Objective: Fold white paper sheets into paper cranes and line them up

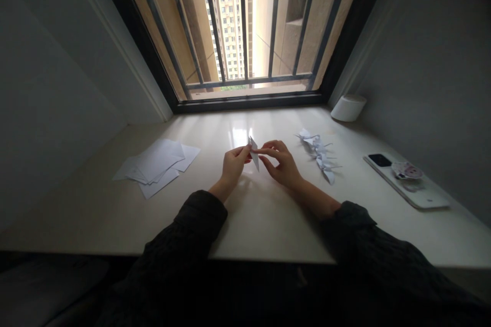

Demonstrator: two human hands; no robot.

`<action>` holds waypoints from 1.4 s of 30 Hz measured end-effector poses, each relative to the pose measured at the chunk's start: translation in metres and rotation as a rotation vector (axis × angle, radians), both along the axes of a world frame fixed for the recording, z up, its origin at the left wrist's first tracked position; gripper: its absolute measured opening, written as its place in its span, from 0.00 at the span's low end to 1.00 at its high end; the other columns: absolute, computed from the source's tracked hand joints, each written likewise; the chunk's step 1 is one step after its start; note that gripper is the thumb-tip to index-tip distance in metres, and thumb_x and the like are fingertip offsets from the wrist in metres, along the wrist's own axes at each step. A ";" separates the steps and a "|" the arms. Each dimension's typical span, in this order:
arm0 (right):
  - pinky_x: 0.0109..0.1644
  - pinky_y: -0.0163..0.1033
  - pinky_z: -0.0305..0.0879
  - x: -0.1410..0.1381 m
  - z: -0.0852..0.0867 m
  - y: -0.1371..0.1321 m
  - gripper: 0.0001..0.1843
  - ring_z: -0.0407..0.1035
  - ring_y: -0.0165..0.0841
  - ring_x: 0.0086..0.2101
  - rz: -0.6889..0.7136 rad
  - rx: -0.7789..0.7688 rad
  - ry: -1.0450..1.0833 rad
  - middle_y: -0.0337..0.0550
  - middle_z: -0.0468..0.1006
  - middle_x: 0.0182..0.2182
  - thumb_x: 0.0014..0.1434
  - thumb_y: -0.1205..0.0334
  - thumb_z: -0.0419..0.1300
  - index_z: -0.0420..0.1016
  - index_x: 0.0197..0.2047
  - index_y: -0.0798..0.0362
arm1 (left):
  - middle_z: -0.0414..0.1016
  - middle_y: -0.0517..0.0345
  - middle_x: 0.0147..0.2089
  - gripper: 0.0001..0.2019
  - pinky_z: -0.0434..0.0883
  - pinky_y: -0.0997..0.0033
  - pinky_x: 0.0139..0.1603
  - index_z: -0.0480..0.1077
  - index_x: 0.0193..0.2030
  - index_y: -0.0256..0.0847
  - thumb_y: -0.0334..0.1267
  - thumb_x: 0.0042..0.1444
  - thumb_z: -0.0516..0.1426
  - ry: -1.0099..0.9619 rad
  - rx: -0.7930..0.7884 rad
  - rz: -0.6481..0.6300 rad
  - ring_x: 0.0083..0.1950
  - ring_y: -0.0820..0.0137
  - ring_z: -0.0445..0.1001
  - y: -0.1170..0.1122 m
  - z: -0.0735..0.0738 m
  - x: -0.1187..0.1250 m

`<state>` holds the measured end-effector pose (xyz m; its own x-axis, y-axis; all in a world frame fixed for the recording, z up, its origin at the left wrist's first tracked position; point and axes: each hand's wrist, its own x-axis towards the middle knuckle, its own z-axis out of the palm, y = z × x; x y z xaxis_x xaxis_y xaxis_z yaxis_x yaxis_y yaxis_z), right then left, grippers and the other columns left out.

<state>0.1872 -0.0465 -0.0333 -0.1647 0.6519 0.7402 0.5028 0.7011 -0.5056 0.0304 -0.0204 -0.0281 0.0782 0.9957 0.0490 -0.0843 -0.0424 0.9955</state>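
Above the middle of the pale sill, a small folded piece of white paper [254,156] stands on edge, narrow and pointed at both ends. My left hand [233,164] pinches its left side between thumb and fingers. From the right, my right hand [281,166] touches it with an outstretched index finger; its thumb and other fingers are apart. Several folded paper cranes [318,154] lie in a row to the right of my right hand. Off to the left is a loose pile of white paper sheets [159,161].
A white phone [425,191] with a cartoon grip lies at the right. A white cylindrical object [348,108] sits in the back right corner. Behind the sill [264,235] is a dark-framed window [249,103] with bars; walls stand on both sides.
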 end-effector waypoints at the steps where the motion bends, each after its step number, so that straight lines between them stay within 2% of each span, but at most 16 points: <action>1: 0.43 0.46 0.65 0.000 0.000 0.000 0.15 0.65 0.37 0.40 -0.002 0.001 -0.003 0.44 0.71 0.38 0.58 0.65 0.59 0.76 0.47 0.41 | 0.78 0.52 0.31 0.19 0.72 0.63 0.42 0.78 0.34 0.36 0.52 0.49 0.60 -0.004 0.000 -0.006 0.35 0.67 0.76 0.000 0.000 0.001; 9: 0.41 0.44 0.65 0.002 -0.003 0.002 0.08 0.64 0.36 0.36 -0.076 -0.036 0.053 0.41 0.68 0.32 0.53 0.63 0.65 0.80 0.37 0.43 | 0.79 0.54 0.31 0.16 0.73 0.59 0.47 0.78 0.34 0.36 0.49 0.48 0.62 -0.053 0.036 -0.076 0.36 0.66 0.76 -0.006 0.006 0.005; 18: 0.40 0.44 0.65 0.001 -0.003 0.001 0.04 0.65 0.36 0.35 -0.075 -0.081 0.098 0.40 0.69 0.29 0.54 0.60 0.64 0.80 0.35 0.43 | 0.79 0.54 0.30 0.16 0.73 0.60 0.45 0.79 0.34 0.37 0.49 0.49 0.62 -0.033 0.071 -0.078 0.35 0.67 0.76 -0.008 0.007 0.007; 30: 0.39 0.44 0.64 0.001 -0.002 -0.001 0.05 0.65 0.35 0.33 -0.047 -0.081 0.119 0.39 0.70 0.27 0.55 0.65 0.61 0.78 0.32 0.46 | 0.79 0.54 0.31 0.15 0.73 0.59 0.47 0.79 0.34 0.37 0.48 0.48 0.62 -0.041 0.074 -0.102 0.36 0.66 0.76 -0.010 0.009 0.007; 36: 0.39 0.42 0.66 -0.001 -0.002 0.000 0.06 0.66 0.34 0.33 0.014 -0.107 0.155 0.40 0.70 0.30 0.56 0.65 0.60 0.78 0.34 0.47 | 0.80 0.52 0.33 0.16 0.73 0.59 0.47 0.79 0.36 0.37 0.49 0.49 0.61 -0.014 0.085 -0.121 0.37 0.66 0.76 -0.008 0.006 0.005; 42: 0.36 0.41 0.67 0.000 -0.002 0.000 0.06 0.66 0.33 0.32 0.059 -0.159 0.190 0.40 0.69 0.30 0.55 0.63 0.60 0.79 0.34 0.46 | 0.79 0.53 0.31 0.15 0.73 0.56 0.48 0.79 0.33 0.37 0.49 0.48 0.62 -0.055 0.042 -0.117 0.38 0.65 0.77 -0.009 0.009 0.005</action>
<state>0.1868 -0.0462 -0.0353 -0.0736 0.7560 0.6504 0.3493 0.6304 -0.6933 0.0356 -0.0298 -0.0189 0.1894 0.9770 0.0975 -0.1451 -0.0703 0.9869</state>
